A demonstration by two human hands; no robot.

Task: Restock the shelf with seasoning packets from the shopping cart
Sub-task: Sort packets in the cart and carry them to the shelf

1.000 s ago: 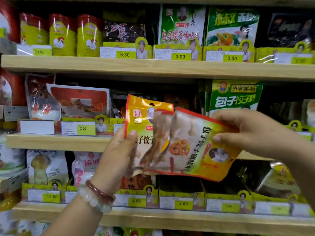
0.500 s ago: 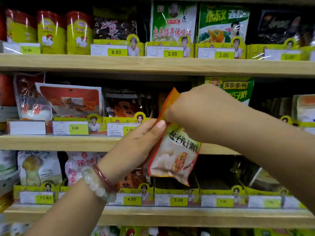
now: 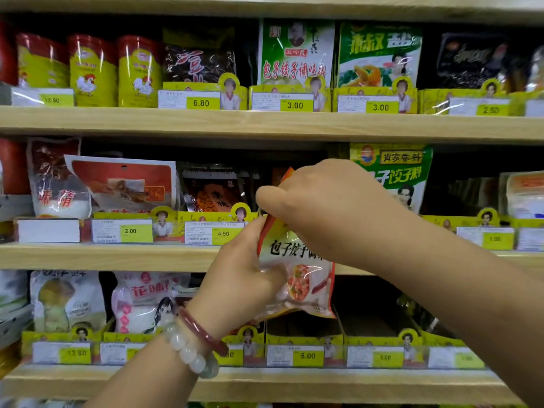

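**Both hands on one seasoning packet at the middle shelf**

Left of centre, the left hand [image 3: 244, 278] rises from the lower edge of the frame, a pale bead bracelet [image 3: 188, 348] and a dark red bangle [image 3: 203, 334] on its wrist. Its fingers curl round the left edge and lower part of the glossy red-and-yellow seasoning packet with a dumpling picture [image 3: 303, 278], thumb up along the packet's side. Right of centre, the right hand [image 3: 326, 210] comes in from the right edge, knuckles toward the camera, fingers closed over the packet's top edge; how its fingertips lie behind the packet cannot be told. The packet hangs upright in front of the light wooden middle shelf board [image 3: 117, 256], just right of the yellow 4.50 price tag [image 3: 217, 234].

Across the frame run three wooden shelves. Upper left stand yellow tins with red lids and a rooster print [image 3: 91, 72]; on the right of that same shelf leans a green-and-white packet [image 3: 294, 51]. On the middle shelf, a white and red pouch [image 3: 123, 184] sits at left and a green packet [image 3: 394, 169] behind the right hand. At lower left stands a pink-and-white bag [image 3: 144, 301], with a 5.00 tag [image 3: 307, 356] at bottom centre
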